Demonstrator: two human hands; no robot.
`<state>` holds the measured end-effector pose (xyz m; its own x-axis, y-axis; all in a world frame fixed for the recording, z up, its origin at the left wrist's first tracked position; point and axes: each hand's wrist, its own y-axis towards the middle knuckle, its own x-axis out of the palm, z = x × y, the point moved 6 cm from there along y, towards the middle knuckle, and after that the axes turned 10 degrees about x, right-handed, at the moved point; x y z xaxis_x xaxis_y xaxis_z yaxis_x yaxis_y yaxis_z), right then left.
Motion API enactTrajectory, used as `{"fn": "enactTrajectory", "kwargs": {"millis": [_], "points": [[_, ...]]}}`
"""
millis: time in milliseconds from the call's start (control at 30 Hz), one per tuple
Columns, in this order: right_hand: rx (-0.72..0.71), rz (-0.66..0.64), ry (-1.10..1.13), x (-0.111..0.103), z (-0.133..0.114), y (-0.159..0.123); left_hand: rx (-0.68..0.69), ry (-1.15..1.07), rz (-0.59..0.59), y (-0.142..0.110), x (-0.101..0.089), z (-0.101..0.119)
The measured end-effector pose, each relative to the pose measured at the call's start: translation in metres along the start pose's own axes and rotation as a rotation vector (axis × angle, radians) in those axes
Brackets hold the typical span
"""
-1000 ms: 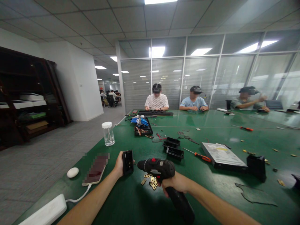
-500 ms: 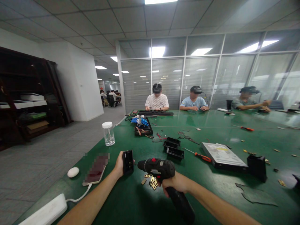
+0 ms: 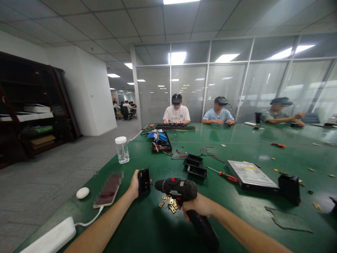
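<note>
My left hand [image 3: 134, 185] is closed around a small black rectangular part [image 3: 144, 182], held upright on the green table [image 3: 237, 225]. My right hand [image 3: 198, 206] grips the handle of a black cordless drill [image 3: 181, 191] with a red switch. The drill's nose points left at the black part, almost touching it. Several small brass pieces [image 3: 169, 203] lie on the table under the drill.
A phone [image 3: 107, 190] on a white cable, a white oval object [image 3: 82, 193], a white power strip [image 3: 50, 239] and a clear jar [image 3: 122, 150] sit left. Black trays [image 3: 195, 167], an orange-handled screwdriver [image 3: 223, 174], a disc drive [image 3: 250, 175] and a black box [image 3: 289, 189] lie ahead. Three people sit at the far side.
</note>
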<state>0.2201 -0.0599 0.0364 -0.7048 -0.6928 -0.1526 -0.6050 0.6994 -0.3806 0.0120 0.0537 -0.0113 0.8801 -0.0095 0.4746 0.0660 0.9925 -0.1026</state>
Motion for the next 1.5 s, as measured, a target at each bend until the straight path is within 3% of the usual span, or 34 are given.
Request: {"fn": "enactTrajectory", "kwargs": {"millis": [567,967,1500], "points": [[0.041,0.028,0.01,0.001,-0.001,-0.002,0.007,0.004,-0.04,-0.001,0.002,0.002],[0.007,-0.013,0.068,0.004,-0.011,-0.006,0.044,0.011,-0.042,0.006,-0.005,-0.003],[-0.022,-0.019,0.042,0.003,-0.005,-0.004,0.015,0.012,-0.034,0.004,-0.002,-0.001]]}}
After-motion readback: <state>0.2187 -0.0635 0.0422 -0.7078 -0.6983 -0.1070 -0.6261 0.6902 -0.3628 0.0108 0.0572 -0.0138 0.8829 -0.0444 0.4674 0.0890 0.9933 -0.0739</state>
